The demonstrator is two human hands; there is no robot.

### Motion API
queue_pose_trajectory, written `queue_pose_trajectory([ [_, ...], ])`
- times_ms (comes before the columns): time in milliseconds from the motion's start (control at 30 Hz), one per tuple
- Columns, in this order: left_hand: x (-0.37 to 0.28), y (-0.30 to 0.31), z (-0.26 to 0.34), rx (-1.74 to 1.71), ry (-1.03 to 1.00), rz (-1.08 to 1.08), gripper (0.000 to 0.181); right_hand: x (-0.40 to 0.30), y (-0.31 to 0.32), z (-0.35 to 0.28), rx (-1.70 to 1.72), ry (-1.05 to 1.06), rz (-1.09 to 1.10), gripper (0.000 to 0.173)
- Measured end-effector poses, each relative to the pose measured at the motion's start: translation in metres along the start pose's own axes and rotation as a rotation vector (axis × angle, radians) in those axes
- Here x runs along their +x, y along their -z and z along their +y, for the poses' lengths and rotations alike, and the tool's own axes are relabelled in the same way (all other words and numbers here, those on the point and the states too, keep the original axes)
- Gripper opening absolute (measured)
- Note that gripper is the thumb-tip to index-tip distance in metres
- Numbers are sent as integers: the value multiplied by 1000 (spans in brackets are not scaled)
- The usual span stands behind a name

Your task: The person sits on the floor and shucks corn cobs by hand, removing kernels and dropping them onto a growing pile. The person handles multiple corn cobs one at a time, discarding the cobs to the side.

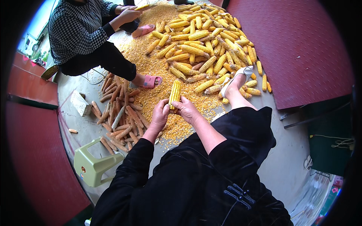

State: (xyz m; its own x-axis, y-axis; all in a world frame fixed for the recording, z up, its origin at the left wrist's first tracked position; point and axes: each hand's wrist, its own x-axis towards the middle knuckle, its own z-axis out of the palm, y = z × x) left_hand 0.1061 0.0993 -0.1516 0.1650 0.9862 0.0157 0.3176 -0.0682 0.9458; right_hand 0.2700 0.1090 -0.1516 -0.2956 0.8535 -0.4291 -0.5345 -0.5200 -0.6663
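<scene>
Upright between my hands is an ear of dried yellow corn (176,91), its lower end held by both. My left hand (160,114) grips it from the left, with thumb and fingers around the base. On the other side, my right hand (187,109) presses its thumb against the ear's lower kernels. Loose corn kernels (175,131) cover the floor below. Bare corn cobs (124,130) lie heaped to the left of my left hand. Beyond my hands rises a large pile of unshelled corn ears (192,50).
A person (82,36) in a checked top sits at the upper left, holding another ear (142,7). A green plastic stool (92,162) lies on its side at the lower left, near a whitish block (80,103). Red metal door panels (294,48) flank the floor.
</scene>
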Motion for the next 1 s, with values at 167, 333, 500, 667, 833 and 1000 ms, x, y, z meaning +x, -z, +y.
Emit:
queue_pose_trajectory([
  [167,1,-14,3,115,-31,95,26,0,8,0,-39,7,47,41],
  [333,1,-22,-2,121,-57,139,26,-1,10,-4,-25,3,34,35],
  [500,5,-12,9,-395,303,48,29,-2,9,-10,90,4,-27,35],
  [667,9,0,23,-326,433,-17,22,-1,9,-8,31,20,-55,37],
  [833,6,-6,18,-346,300,18,21,-2,10,-6,11,4,-81,38],
  [1000,1,-6,16,-319,332,-16,23,-3,13,-4,61,-3,-103,34],
])
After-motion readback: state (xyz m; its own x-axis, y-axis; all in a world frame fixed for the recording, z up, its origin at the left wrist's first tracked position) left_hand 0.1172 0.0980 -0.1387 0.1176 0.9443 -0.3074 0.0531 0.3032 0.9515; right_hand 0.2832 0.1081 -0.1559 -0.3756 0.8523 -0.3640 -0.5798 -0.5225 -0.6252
